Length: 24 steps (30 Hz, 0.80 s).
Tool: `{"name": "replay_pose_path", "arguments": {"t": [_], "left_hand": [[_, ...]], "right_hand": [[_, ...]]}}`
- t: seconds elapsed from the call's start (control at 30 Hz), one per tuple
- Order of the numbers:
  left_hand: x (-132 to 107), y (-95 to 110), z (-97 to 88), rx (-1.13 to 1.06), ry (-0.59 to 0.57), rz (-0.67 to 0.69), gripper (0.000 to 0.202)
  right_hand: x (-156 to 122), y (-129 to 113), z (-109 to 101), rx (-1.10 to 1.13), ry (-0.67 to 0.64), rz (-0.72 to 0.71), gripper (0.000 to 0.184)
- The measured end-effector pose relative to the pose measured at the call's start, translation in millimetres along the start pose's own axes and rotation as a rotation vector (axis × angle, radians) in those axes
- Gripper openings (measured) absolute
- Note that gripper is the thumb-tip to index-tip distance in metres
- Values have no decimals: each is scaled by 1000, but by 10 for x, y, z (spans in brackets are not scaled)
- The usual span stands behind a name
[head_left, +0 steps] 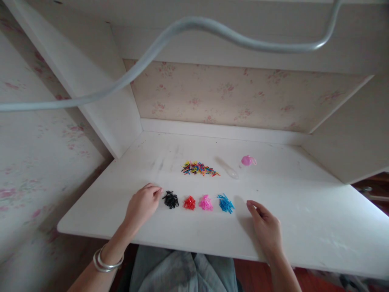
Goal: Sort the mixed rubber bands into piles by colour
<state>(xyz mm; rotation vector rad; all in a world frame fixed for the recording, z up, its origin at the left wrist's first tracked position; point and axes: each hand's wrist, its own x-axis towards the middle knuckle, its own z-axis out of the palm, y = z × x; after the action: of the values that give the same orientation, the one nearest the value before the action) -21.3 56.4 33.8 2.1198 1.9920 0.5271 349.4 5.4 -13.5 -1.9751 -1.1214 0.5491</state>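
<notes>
My left hand (144,202) rests at the left of a pile of black small elastic bands (171,200), its fingers curled and pressed together. Anything between those fingertips is hidden. Right of the black pile, in a row, lie red bands (189,202), pink bands (206,202) and blue bands (225,203). To the right of the blue pile is my right hand (266,225), apart from it, with thumb and forefinger closed in a pinch. Whether it holds something is too small to tell. Behind the row lies a heap of mixed-colour bands (199,168).
A clear plastic piece (227,169) lies right of the mixed heap, and a pink object with a loop (248,160) beyond it. The white desk (304,211) has side panels and a low back strip. A pale cable (194,23) crosses the upper view.
</notes>
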Motion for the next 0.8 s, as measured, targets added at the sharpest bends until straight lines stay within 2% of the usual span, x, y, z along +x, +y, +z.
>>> {"name": "replay_pose_path", "arguments": {"t": [0.17, 0.33, 0.4, 0.5, 0.6, 0.7, 0.8], "left_hand": [[-217, -49, 24, -220, 119, -25, 30], [-449, -117, 128, -521, 224, -413, 44], [-480, -190, 155, -626, 265, -494, 49], [-473, -310, 176, -705, 225, -535, 51], [-458, -383, 200, -785, 208, -545, 50], [-475, -399, 233, -848, 255, -551, 48], [-506, -397, 252, -914, 268, -573, 46]], "right_hand": [[-7, 1, 10, -12, 1, -26, 52], [110, 29, 39, -54, -74, -25, 50], [203, -31, 38, -93, -104, -11, 48], [300, -309, 56, -212, -121, -71, 45], [305, -762, 184, -321, -201, -269, 41], [312, -1189, 467, -499, -401, -464, 38], [387, -1446, 821, -740, -475, -509, 36]]}}
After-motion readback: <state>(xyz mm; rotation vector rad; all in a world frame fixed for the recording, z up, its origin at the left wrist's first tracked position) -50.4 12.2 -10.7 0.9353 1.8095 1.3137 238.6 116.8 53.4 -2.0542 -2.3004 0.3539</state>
